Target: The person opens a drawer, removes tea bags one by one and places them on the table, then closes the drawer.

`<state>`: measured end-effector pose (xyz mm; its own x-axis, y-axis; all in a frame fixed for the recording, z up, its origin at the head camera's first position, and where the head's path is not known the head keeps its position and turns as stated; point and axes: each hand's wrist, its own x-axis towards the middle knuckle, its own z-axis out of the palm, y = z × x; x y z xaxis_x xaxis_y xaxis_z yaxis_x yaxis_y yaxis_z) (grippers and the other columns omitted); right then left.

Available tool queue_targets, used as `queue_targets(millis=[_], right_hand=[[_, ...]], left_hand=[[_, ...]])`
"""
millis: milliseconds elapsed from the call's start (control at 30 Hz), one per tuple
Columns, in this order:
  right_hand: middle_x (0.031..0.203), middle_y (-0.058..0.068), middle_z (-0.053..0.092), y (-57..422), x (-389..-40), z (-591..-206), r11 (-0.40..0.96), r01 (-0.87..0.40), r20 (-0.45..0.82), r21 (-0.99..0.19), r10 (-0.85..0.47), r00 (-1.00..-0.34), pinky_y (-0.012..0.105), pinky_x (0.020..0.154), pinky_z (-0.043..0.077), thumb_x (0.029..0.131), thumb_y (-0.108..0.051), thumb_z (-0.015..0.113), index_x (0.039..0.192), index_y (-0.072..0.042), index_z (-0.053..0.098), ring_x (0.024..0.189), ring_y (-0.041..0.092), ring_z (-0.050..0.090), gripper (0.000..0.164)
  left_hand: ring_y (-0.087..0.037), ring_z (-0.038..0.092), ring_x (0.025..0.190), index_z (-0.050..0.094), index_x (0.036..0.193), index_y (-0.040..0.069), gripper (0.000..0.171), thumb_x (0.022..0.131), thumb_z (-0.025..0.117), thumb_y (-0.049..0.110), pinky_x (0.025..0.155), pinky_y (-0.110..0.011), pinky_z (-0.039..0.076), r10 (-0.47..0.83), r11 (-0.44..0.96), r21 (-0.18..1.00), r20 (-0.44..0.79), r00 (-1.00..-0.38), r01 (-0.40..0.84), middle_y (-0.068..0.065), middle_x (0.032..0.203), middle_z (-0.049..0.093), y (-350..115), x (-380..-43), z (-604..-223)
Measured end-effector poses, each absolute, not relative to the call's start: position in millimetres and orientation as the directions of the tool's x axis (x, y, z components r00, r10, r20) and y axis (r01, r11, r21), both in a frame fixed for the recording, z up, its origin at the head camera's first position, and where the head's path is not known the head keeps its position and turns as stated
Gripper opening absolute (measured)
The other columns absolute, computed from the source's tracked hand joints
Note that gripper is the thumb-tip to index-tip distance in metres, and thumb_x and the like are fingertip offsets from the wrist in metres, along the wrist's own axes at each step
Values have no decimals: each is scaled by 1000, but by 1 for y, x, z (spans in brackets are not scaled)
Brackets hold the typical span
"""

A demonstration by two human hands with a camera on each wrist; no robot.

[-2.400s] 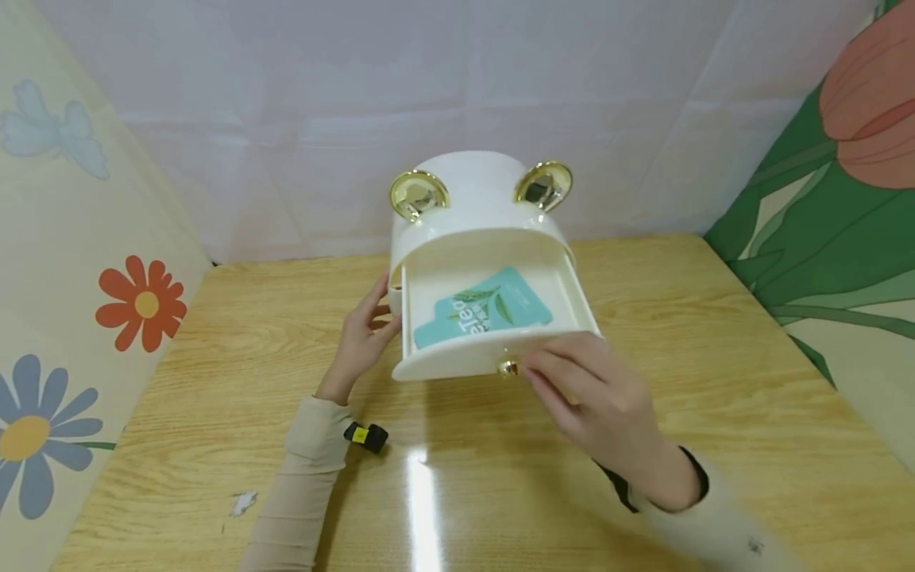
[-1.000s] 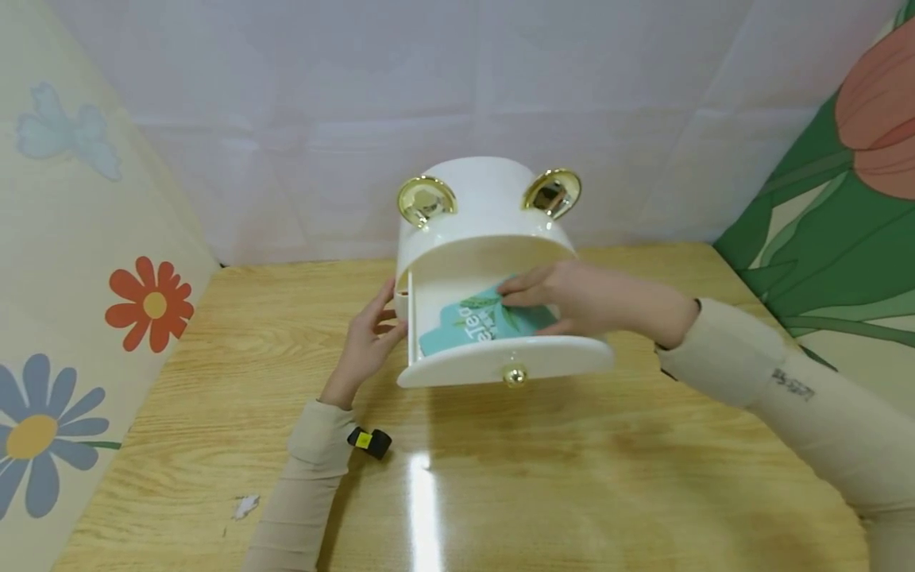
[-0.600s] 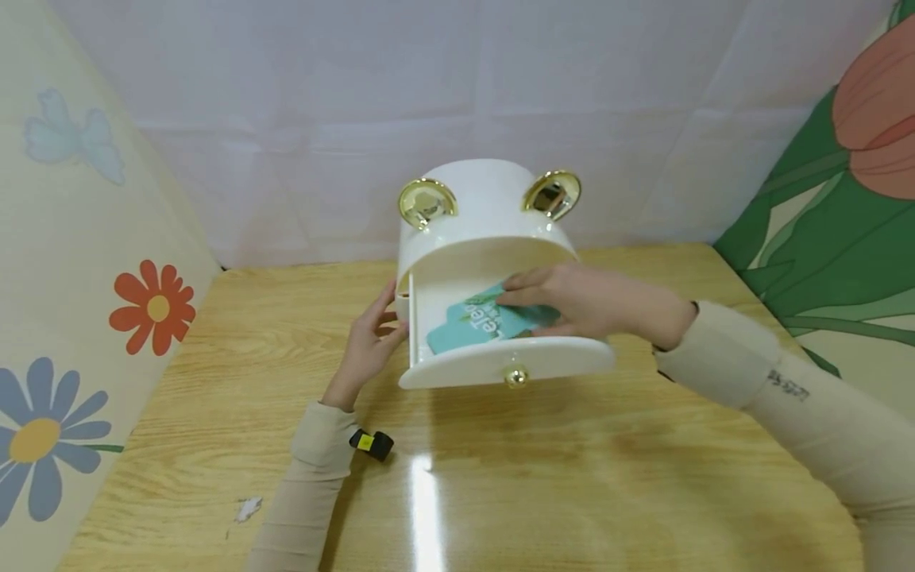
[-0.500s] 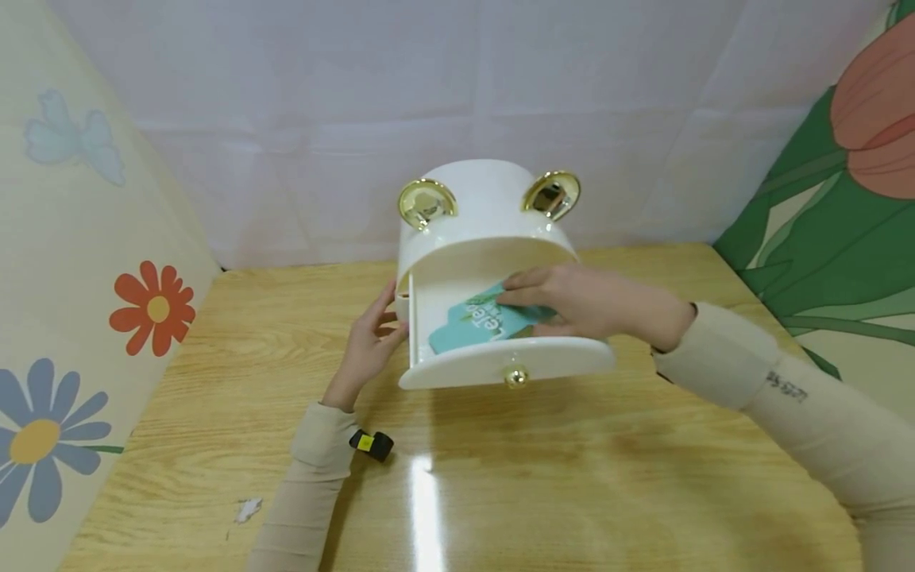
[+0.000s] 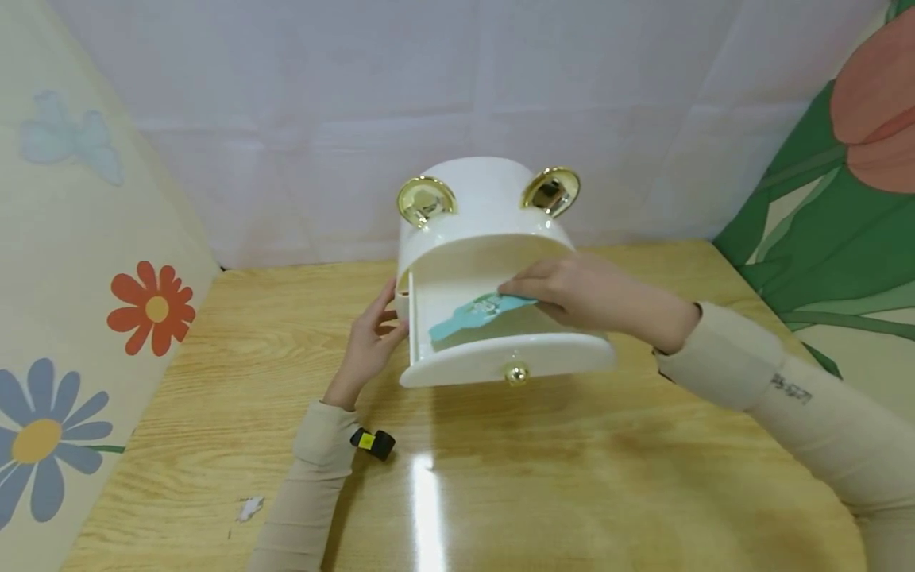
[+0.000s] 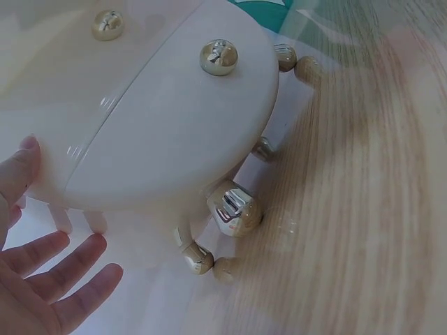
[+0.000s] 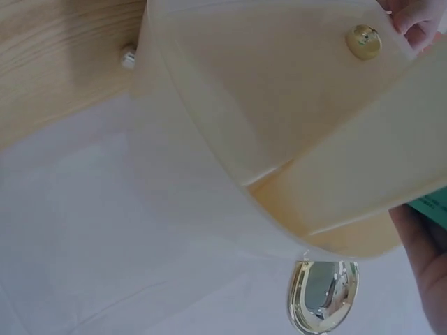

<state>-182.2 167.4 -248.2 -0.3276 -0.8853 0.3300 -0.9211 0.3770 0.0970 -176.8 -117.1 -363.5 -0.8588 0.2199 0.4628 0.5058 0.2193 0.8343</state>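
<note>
A white storage box (image 5: 480, 195) with two gold ears stands on the table, its upper drawer (image 5: 457, 367) pulled out toward me. Over the drawer, my right hand (image 5: 582, 292) pinches a flat teal sachet (image 5: 475, 312) by its right end; the sachet is tilted, its left end low inside. In the right wrist view, only a corner of the sachet (image 7: 434, 206) shows beside the fingers. At the box's left side is my left hand (image 5: 368, 343), thumb toward the front, fingers extended along the side. The left wrist view shows those fingers (image 6: 80, 272) spread, against the glossy wall.
A round gold knob (image 5: 516, 373) sits on the drawer front. The left wrist view shows another gold knob (image 6: 218, 57) and small gold feet beneath the box. A white cloth (image 5: 307, 135) hangs behind, and a pale torn patch (image 5: 249, 508) marks the wooden table.
My right hand left the drawer knob, reached into the drawer and took hold of the sachet. The sachet has now been lifted and tilted. The left hand stays at the box's side.
</note>
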Motion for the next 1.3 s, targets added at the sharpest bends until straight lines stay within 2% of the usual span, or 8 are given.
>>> queue_targets(millis=[167,500,800,867,1000,1100,1167,1300], right_hand=[[88,13,67,166,-180,-242,328,-931,419,163,-877,-236,35,57,55,65,8,69,103,2,65,74,25,63,38],[86,11,67,168,-174,-241,348,-927,464,141,-850,-249,32,54,53,68,6,67,102,1,65,71,21,62,35],[83,10,66,176,-168,-238,365,-913,529,183,-819,-221,34,50,52,63,7,69,102,1,65,68,21,60,40],[82,11,66,180,-167,-237,382,-903,535,198,-814,-227,35,49,52,66,5,67,102,2,63,66,22,60,37],[78,13,64,185,-165,-238,401,-888,553,225,-803,-222,37,45,50,84,-8,51,99,2,59,62,24,59,19],[80,13,64,188,-163,-238,407,-883,567,233,-795,-216,39,46,50,96,-19,35,97,2,58,64,26,60,31],[82,14,65,190,-162,-237,415,-878,574,238,-789,-217,41,47,51,99,-25,30,96,1,59,67,28,61,39],[83,14,65,197,-160,-235,428,-868,588,252,-780,-214,42,48,52,99,-27,31,96,1,60,69,29,61,41]], left_hand=[[-43,54,95,26,137,-12,62,83,54,-13,76,-51,51,216,210,832,473,-854,513,-33,127,42,-120,-178,-365],[-43,55,94,28,136,-12,61,82,54,-14,75,-51,51,211,223,826,478,-853,518,-34,125,43,-122,-176,-365],[-43,55,94,28,136,-13,60,82,54,-14,75,-52,51,205,235,830,467,-860,506,-34,122,44,-122,-176,-364],[-43,55,94,28,136,-13,60,82,54,-14,75,-52,51,207,235,828,468,-859,508,-34,122,45,-122,-176,-364],[-43,55,94,28,136,-13,60,82,54,-14,75,-53,51,211,233,826,473,-856,514,-34,123,44,-123,-177,-365],[-44,55,93,28,136,-13,60,82,54,-14,74,-53,50,210,231,825,475,-855,515,-34,123,44,-124,-178,-365],[-43,55,93,28,136,-13,60,82,54,-14,74,-53,50,211,232,824,476,-854,517,-34,123,44,-124,-178,-366],[-43,55,94,28,136,-13,60,82,54,-14,75,-52,51,212,235,824,475,-854,516,-34,124,44,-125,-178,-366]])
